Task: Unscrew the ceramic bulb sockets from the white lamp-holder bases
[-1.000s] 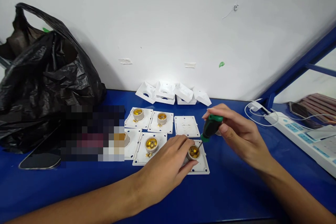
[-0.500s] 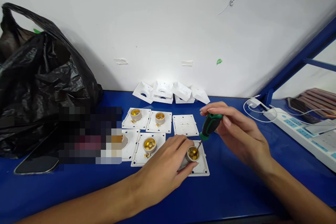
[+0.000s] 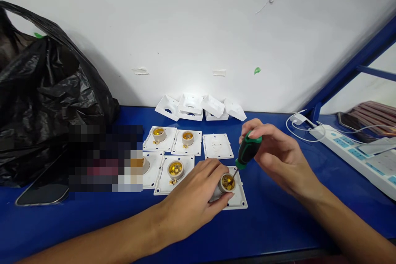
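Note:
My left hand [image 3: 198, 198] is closed around a round lamp socket [image 3: 227, 182] with a brass inside, which sits on a square white base plate [image 3: 239, 198]. In my right hand [image 3: 278, 156] is a green and black screwdriver [image 3: 249, 148], its handle tilted to the right and its tip down inside the socket. Two fingers rest near the top of the handle. Beside my left hand lies another plate with a lamp socket [image 3: 175, 170]. Farther back are more sockets on plates [image 3: 187, 137] and a bare plate [image 3: 218, 147].
Several white covers [image 3: 191, 107] lie along the wall. A black plastic bag [image 3: 58, 78] stands at the left, near a phone [image 3: 43, 189]; the patch beside it is pixelated. At the right are a power strip [image 3: 355, 152], white cables and a blue metal frame [image 3: 349, 60].
My right fingers have shifted their grip on the screwdriver, with the thumb lower and apart from the handle. The tip remains in the socket. My left hand has stayed in place.

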The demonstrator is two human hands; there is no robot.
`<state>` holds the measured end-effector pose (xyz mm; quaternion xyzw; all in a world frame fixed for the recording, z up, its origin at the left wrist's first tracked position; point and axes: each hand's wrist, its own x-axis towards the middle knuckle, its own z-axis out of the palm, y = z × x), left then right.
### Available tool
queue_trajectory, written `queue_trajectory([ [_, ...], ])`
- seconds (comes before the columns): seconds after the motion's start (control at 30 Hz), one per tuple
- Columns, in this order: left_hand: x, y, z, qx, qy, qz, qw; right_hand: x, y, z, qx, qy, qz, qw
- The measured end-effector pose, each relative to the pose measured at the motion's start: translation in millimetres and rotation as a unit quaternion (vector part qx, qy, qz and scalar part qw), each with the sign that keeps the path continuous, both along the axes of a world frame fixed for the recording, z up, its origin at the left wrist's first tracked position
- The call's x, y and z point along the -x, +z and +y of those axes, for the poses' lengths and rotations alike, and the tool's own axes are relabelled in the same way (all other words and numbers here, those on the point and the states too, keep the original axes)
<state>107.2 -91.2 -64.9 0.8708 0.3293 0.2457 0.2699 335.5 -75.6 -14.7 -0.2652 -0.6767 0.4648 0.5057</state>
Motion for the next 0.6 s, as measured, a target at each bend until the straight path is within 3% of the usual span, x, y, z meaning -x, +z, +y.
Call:
queue_trajectory([
  [0.6,0.3,-1.0,-0.7,-0.006,0.001,-0.003,1.0,3.1,-2.6,-0.8,0.059,0.015,0.038,0.997],
])
